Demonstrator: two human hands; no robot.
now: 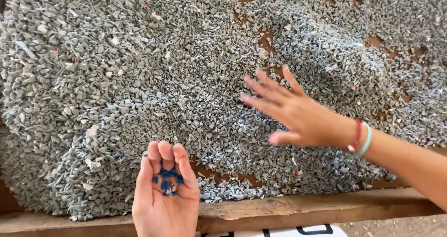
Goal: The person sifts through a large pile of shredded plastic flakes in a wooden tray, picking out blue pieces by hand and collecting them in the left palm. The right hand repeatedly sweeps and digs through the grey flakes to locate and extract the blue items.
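A broad heap of grey shredded plastic flakes (139, 78) fills the frame, lying on a brown wooden tray with a plank rim (288, 209) along the bottom. The right hand (298, 113), fingers spread flat and holding nothing, hovers at centre right over the heap. The left hand (165, 195), bottom centre, is cupped half-closed around small blue plastic flakes (166, 180). Judged step: sorting blue from grey; the next pick calls for spotting another blue fleck.

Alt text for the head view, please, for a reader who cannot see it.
The left hand, palm up and cupped, holds a few blue chips, while the right hand, fingers spread, hovers flat over a wide bed of grey chips. A wooden beam edges the bed, brown base showing through gaps. The right wrist wears red and pale green bands.
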